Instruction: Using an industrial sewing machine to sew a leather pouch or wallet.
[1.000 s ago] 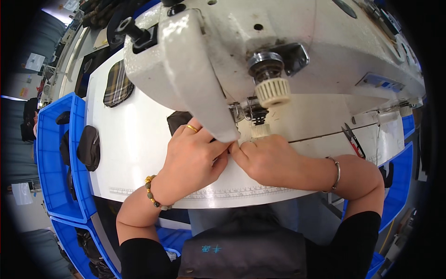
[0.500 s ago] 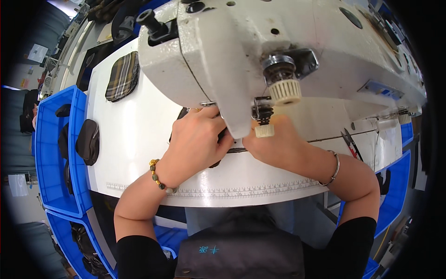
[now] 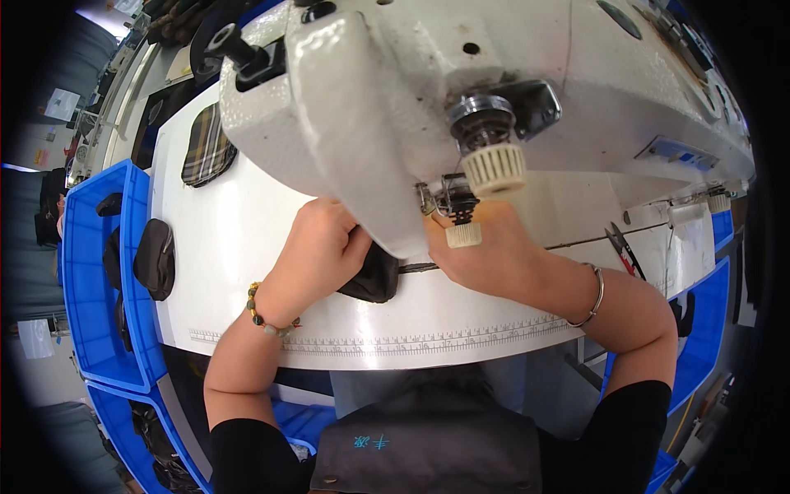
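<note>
A white sewing machine (image 3: 354, 123) stands over the middle of the table, its head hiding part of both hands. Left of its tip, my left hand (image 3: 321, 251) is closed, with thumb and fingers pinching the edge of a small dark fabric pouch (image 3: 374, 278). The pouch's far side is covered by hand and machine. My right hand (image 3: 481, 247) is bent in behind the machine's tension knob (image 3: 494, 167); its fingertips are hidden, so its grip does not show. Between the hands runs a narrow dark strip (image 3: 418, 267).
A plaid fabric piece (image 3: 207, 148) and a dark pouch (image 3: 155, 259) lie at the table's left. Red-and-black thread snips (image 3: 625, 249) lie at right. Blue bins (image 3: 100, 272) with dark pieces flank the table (image 3: 239, 239). A printed ruler (image 3: 395, 340) follows the near edge.
My left hand has shifted left, away from the right hand, and more of the dark pouch shows beside it. The right hand stays nearly in place. The view has moved slightly.
</note>
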`<state>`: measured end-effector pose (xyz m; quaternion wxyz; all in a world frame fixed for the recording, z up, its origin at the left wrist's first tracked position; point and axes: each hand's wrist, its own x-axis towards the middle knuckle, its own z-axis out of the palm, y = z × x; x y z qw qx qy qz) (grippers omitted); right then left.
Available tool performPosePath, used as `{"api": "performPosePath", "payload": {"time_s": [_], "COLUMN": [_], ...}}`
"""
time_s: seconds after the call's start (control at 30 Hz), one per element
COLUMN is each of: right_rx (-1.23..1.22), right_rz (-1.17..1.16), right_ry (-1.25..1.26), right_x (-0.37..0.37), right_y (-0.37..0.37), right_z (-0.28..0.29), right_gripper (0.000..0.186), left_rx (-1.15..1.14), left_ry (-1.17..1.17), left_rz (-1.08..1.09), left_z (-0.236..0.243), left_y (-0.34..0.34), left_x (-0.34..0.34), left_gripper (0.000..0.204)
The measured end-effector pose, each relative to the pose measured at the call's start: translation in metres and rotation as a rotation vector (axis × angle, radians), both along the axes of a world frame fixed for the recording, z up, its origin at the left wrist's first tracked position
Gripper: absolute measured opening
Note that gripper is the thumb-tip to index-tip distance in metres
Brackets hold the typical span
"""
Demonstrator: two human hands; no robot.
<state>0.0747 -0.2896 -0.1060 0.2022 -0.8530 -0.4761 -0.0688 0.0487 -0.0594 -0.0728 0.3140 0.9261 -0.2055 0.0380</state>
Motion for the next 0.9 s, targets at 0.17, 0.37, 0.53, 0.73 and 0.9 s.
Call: {"api": "performPosePath", "payload": {"time_s": [0.17, 0.37, 0.53, 0.73, 0.9], "right_rx": [-0.091, -0.076, -0.036, 0.002, -0.035], "right_rz": [0.083, 0.082, 0.057, 0.029, -0.007], "right_ry": [-0.094, -0.129, -0.118, -0.107, -0.06], "right_x": [0.001, 0.002, 0.0, -0.001, 0.003], "right_y": [0.002, -0.001, -0.001, -0.003, -0.005], "right_z": [-0.002, -0.003, 0.003, 0.003, 0.01], "right_gripper": [0.007, 0.006, 0.005, 0.005, 0.006], "left_rx": [0.01, 0.142, 0.074, 0.082, 0.086], "left_ry": [-0.033, -0.057, -0.075, 0.011, -0.01], "left_rz": [-0.046, -0.011, -0.048, -0.028, -0.021], "left_z": [0.004, 0.015, 0.014, 0.017, 0.01], "left_y": [-0.002, -0.016, -0.018, -0.023, -0.022], "left_x": [-0.002, -0.007, -0.007, -0.009, -0.007], "left_gripper": [0.01, 0.02, 0.019, 0.02, 0.021]}}
